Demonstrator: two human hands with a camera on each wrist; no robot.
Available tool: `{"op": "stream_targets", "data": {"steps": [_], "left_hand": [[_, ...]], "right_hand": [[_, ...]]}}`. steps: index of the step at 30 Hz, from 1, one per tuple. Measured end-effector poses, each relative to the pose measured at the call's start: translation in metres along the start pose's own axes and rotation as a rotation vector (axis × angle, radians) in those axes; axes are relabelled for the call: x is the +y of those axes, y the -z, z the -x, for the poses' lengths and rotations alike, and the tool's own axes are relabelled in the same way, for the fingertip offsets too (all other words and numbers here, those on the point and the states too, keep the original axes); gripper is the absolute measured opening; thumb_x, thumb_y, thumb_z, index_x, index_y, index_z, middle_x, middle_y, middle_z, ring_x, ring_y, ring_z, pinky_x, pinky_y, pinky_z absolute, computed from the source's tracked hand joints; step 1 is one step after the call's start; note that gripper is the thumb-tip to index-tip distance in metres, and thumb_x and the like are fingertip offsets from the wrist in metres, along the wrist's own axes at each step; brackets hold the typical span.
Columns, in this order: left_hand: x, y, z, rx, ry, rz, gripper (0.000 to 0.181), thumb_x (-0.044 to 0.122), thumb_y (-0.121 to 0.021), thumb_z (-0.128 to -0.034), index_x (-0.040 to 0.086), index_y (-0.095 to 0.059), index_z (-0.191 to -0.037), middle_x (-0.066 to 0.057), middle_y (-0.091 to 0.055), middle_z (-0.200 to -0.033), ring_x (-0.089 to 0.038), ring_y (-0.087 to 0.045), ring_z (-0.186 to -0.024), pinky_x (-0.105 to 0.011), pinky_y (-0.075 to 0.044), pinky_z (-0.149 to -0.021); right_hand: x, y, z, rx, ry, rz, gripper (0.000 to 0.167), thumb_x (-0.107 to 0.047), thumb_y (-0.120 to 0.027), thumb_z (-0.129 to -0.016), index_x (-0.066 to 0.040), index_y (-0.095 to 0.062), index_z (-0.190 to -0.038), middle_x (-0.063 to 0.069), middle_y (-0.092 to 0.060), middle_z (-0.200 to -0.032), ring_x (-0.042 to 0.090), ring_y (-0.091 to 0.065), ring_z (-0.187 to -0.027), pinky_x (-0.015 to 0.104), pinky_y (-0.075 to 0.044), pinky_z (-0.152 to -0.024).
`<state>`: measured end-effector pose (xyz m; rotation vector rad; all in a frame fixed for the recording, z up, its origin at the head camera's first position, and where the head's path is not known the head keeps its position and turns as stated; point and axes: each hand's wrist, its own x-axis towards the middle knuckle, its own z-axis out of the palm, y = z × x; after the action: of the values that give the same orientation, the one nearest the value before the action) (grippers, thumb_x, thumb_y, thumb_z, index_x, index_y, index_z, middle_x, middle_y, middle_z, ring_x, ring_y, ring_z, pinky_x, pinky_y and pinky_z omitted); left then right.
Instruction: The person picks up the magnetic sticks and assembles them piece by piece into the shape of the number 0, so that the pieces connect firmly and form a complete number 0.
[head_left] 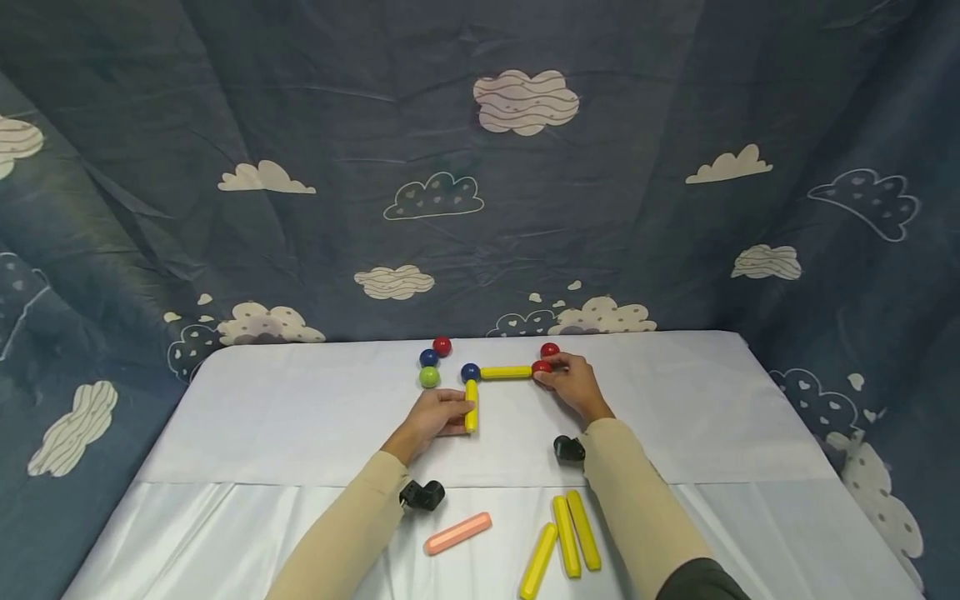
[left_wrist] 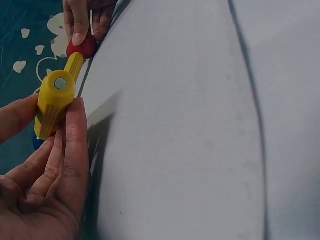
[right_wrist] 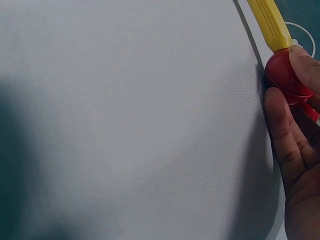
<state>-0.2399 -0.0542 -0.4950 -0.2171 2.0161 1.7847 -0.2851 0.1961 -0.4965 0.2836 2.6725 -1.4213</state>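
We see both arms stretched forward over the white table (head_left: 300, 433), forearms angling inward. Our left hand (head_left: 433, 418) comes in from the side, thumb and fingers gripping the near stick (head_left: 471, 410), which is yellow and points back toward us, a round metal disc on its end. Its far end meets a blue ball (head_left: 470, 372), and from there the cross stick (head_left: 506, 372), also yellow, runs rightward to a red ball (head_left: 540, 367). Our right hand (head_left: 573, 387) pinches that ball between thumb and fingertips, partly covering it. Just beyond those fingers sits a spare red ball (head_left: 550, 349); we cannot tell whether they touch it. Left of the joined pieces lie three loose balls (head_left: 429, 377): red, blue and green. Nearer us, between the forearms, rest an orange stick (head_left: 457, 533) and three yellow sticks (head_left: 566, 537). A cloud-patterned curtain (head_left: 600, 208) hangs behind the table.
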Motion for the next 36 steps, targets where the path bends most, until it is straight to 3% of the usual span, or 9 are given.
{"op": "stream_targets", "data": {"steps": [9,14,20,25,29,36], "left_hand": [[0.001,0.001,-0.005,0.031,0.005,-0.026,0.039,0.015,-0.066,-0.0915,-0.004,-0.057,-0.124,-0.014,-0.064,-0.105,-0.016,-0.064,-0.080,-0.030,-0.056,-0.073],[0.002,0.000,-0.005,0.066,-0.021,-0.114,0.035,0.015,-0.068,-0.0899,-0.004,-0.060,-0.118,-0.013,-0.066,-0.099,-0.016,-0.064,-0.077,-0.028,-0.056,-0.068],[0.006,-0.005,-0.002,0.137,-0.041,-0.289,0.034,0.017,-0.074,-0.0847,-0.002,-0.064,-0.112,-0.009,-0.066,-0.083,-0.012,-0.063,-0.061,-0.023,-0.054,-0.059],[0.009,-0.005,0.003,0.155,-0.050,-0.389,0.030,0.020,-0.076,-0.0840,0.000,-0.066,-0.103,-0.006,-0.065,-0.073,-0.009,-0.059,-0.052,-0.020,-0.050,-0.053],[0.009,0.004,0.008,0.177,-0.044,-0.427,0.029,0.026,-0.075,-0.0846,0.003,-0.068,-0.101,-0.004,-0.064,-0.075,-0.009,-0.058,-0.054,-0.019,-0.049,-0.054],[0.006,0.037,0.007,0.268,-0.032,-0.413,0.032,0.031,-0.074,-0.0851,0.002,-0.070,-0.100,-0.005,-0.066,-0.081,-0.009,-0.056,-0.055,-0.019,-0.047,-0.053]], "right_hand": [[0.000,-0.002,-0.001,0.003,-0.013,-0.013,0.047,-0.016,-0.072,-0.087,-0.002,-0.057,-0.130,0.019,-0.053,-0.134,0.032,-0.050,-0.116,0.044,-0.041,-0.102],[-0.001,0.000,-0.001,0.003,-0.008,0.001,0.048,-0.016,-0.072,-0.087,-0.002,-0.056,-0.130,0.019,-0.053,-0.134,0.033,-0.049,-0.117,0.045,-0.040,-0.103],[0.000,0.000,0.000,-0.001,-0.004,0.014,0.048,-0.017,-0.073,-0.087,-0.001,-0.057,-0.129,0.020,-0.053,-0.133,0.033,-0.050,-0.115,0.046,-0.040,-0.103],[0.002,-0.001,0.002,0.000,-0.008,0.011,0.047,-0.016,-0.072,-0.087,0.000,-0.057,-0.129,0.020,-0.054,-0.131,0.032,-0.052,-0.110,0.044,-0.043,-0.100],[0.003,-0.003,0.002,0.009,-0.010,0.001,0.046,-0.016,-0.071,-0.088,-0.001,-0.056,-0.129,0.020,-0.054,-0.130,0.031,-0.053,-0.106,0.042,-0.046,-0.097],[0.001,-0.002,0.000,0.008,-0.003,0.004,0.047,-0.015,-0.072,-0.087,-0.001,-0.057,-0.129,0.020,-0.055,-0.129,0.032,-0.052,-0.108,0.043,-0.045,-0.098]]}}
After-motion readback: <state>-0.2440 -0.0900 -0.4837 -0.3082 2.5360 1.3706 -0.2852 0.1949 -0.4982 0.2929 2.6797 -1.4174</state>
